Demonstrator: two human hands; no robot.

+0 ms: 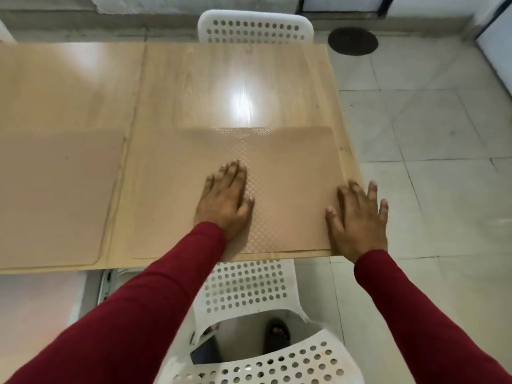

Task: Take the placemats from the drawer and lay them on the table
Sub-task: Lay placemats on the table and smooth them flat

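Note:
A tan, finely textured placemat (288, 167) lies flat on the light wooden table (210, 79), near its front right corner. My left hand (224, 200) rests palm down on the mat's middle, fingers spread. My right hand (357, 217) lies flat over the mat's right edge and the table's corner, with the fingertips reaching past the edge. A second tan placemat (52, 195) lies flat on the table's left part, cut off by the frame edge. No drawer is in view.
A white perforated plastic chair (249, 300) stands pushed in at the table's near side below my arms. Another white chair (255, 26) stands at the far side. Pale tiled floor (432, 189) lies to the right, with a dark round cover (353, 41) in it.

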